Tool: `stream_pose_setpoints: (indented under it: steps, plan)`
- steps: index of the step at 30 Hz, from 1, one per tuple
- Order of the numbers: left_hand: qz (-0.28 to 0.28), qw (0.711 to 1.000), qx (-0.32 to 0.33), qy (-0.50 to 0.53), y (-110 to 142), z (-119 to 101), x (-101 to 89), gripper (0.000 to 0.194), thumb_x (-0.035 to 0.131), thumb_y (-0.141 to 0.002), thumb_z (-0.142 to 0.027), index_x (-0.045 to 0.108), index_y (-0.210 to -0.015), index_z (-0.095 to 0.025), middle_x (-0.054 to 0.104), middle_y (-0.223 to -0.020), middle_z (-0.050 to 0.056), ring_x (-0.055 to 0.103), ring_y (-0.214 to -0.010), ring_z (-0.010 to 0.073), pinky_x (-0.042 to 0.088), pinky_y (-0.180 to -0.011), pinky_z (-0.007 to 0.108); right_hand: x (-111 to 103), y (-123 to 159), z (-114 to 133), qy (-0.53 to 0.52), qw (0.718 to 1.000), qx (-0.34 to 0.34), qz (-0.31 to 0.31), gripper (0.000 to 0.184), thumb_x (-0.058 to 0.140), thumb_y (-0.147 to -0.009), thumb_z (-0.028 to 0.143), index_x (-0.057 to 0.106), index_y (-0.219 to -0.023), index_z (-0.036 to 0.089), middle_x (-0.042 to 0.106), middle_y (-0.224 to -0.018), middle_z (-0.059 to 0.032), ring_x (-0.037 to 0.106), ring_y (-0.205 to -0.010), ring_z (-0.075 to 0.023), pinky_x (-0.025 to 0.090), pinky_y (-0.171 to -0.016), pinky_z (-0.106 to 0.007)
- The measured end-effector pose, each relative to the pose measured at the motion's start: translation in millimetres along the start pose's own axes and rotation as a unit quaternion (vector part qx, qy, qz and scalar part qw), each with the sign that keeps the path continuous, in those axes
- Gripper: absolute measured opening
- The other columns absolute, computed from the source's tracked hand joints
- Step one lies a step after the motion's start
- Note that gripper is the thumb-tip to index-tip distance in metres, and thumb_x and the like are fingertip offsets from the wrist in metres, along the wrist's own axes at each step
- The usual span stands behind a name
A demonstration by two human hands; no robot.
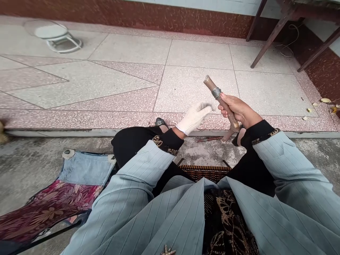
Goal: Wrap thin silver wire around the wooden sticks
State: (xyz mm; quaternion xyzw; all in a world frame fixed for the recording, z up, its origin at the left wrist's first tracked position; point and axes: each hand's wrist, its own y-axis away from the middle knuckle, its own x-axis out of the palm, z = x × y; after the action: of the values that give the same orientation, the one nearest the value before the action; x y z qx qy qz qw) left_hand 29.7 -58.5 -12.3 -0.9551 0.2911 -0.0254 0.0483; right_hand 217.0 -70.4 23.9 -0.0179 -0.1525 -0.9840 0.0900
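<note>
1 table (313, 11) is cut off, upper right.

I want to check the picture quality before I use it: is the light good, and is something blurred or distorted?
Head view: soft, even light, no hard shadows or strong glare; head view: right hand and branch look fairly clear; head view: stool smeared, with a faint ring beside it; head view: wide-angle stretching towards the edges; head view: white glove low in contrast against pale tiles.

Rough, matt wood makes up the stick (228, 110), with dull grey metal for the wire (216, 92), white knitted cloth for the glove (193, 116), and speckled stone-like floor tiles (196, 85)
</note>
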Motion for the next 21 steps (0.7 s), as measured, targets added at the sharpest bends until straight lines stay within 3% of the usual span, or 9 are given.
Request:
stream_pose_setpoints:
  steps: [5, 7, 8, 10, 12, 14, 16, 18, 21]
  plan:
    - [0.093, 0.994, -0.050, 0.007, 2, 4, -10.9, 0.018, 0.055, -0.091, -0.031, 0.062, -0.089, -0.015, 0.038, -0.056, -0.007, 0.032, -0.048, 0.0059, 0.025, -0.047, 0.020, -10, 5, -1, 0.000, 0.993, -0.006, 0.120, 0.045, 0.059, -0.088, 0.064, 0.048, -0.089, 0.020, 0.051, -0.066, 0.0027, 0.042, -0.048, -0.0069, 0.036, -0.044, -0.022]
    - [0.102, 0.991, -0.079, -0.037, 2, 7, -18.2, 0.018, 0.055, -0.091, -0.032, 0.063, -0.092, -0.015, 0.042, -0.058, -0.006, 0.034, -0.048, 0.0060, 0.027, -0.048, 0.020, -16, 10, 3, 0.062, 0.974, -0.020, 0.217, 0.043, 0.060, -0.089, 0.060, 0.052, -0.093, 0.019, 0.055, -0.070, 0.0023, 0.044, -0.049, -0.0065, 0.036, -0.046, -0.022]
    - [0.111, 0.987, -0.089, -0.070, 3, 7, -22.1, 0.018, 0.056, -0.091, -0.031, 0.064, -0.093, -0.015, 0.047, -0.061, -0.005, 0.037, -0.049, 0.0061, 0.029, -0.048, 0.020, -19, 12, 6, 0.110, 0.953, -0.014, 0.283, 0.041, 0.061, -0.089, 0.058, 0.055, -0.095, 0.018, 0.057, -0.072, 0.0017, 0.045, -0.051, -0.0066, 0.037, -0.049, -0.022]
    - [0.138, 0.974, -0.097, -0.149, 4, 8, -28.4, 0.016, 0.059, -0.088, -0.028, 0.067, -0.092, -0.015, 0.054, -0.065, -0.002, 0.042, -0.052, 0.0062, 0.033, -0.050, 0.020, -24, 17, 11, 0.225, 0.882, 0.046, 0.412, 0.038, 0.066, -0.087, 0.052, 0.062, -0.096, 0.016, 0.060, -0.076, 0.0003, 0.048, -0.056, -0.0074, 0.040, -0.055, -0.023]
    - [0.164, 0.963, -0.099, -0.191, 6, 7, -30.5, 0.015, 0.059, -0.088, -0.027, 0.067, -0.090, -0.014, 0.057, -0.067, -0.002, 0.045, -0.053, 0.0061, 0.033, -0.051, 0.020, -29, 17, 13, 0.351, 0.811, 0.118, 0.454, 0.036, 0.068, -0.085, 0.050, 0.067, -0.093, 0.015, 0.061, -0.074, -0.0008, 0.050, -0.059, -0.0095, 0.040, -0.059, -0.026]
    - [0.182, 0.961, -0.104, -0.178, 8, 5, -27.7, 0.018, 0.058, -0.089, -0.029, 0.067, -0.090, -0.014, 0.056, -0.064, -0.002, 0.045, -0.052, 0.0060, 0.033, -0.051, 0.020, -33, 12, 11, 0.479, 0.777, 0.154, 0.379, 0.036, 0.069, -0.081, 0.051, 0.069, -0.085, 0.015, 0.060, -0.069, -0.0019, 0.050, -0.059, -0.0120, 0.038, -0.058, -0.028]
    - [0.200, 0.965, -0.106, -0.134, 8, 4, -22.2, 0.020, 0.056, -0.091, -0.032, 0.065, -0.091, -0.014, 0.054, -0.062, -0.003, 0.045, -0.052, 0.0062, 0.034, -0.052, 0.020, -38, 3, 6, 0.562, 0.779, 0.139, 0.241, 0.037, 0.072, -0.078, 0.053, 0.068, -0.075, 0.016, 0.059, -0.063, -0.0034, 0.049, -0.056, -0.0136, 0.034, -0.055, -0.029]
    - [0.199, 0.969, -0.109, -0.101, 8, 4, -16.9, 0.020, 0.056, -0.091, -0.032, 0.064, -0.091, -0.014, 0.053, -0.061, -0.003, 0.044, -0.051, 0.0063, 0.035, -0.052, 0.020, -42, -6, 2, 0.556, 0.821, 0.075, 0.105, 0.037, 0.073, -0.077, 0.053, 0.067, -0.070, 0.018, 0.058, -0.059, -0.0044, 0.047, -0.054, -0.0140, 0.032, -0.051, -0.029]
    - [0.181, 0.972, -0.124, -0.082, 6, 5, -12.9, 0.017, 0.055, -0.091, -0.030, 0.062, -0.091, -0.015, 0.051, -0.061, -0.003, 0.042, -0.049, 0.0061, 0.033, -0.049, 0.020, -39, -11, -2, 0.450, 0.891, -0.028, -0.047, 0.038, 0.071, -0.081, 0.053, 0.063, -0.068, 0.019, 0.056, -0.057, -0.0047, 0.045, -0.052, -0.0136, 0.031, -0.048, -0.028]
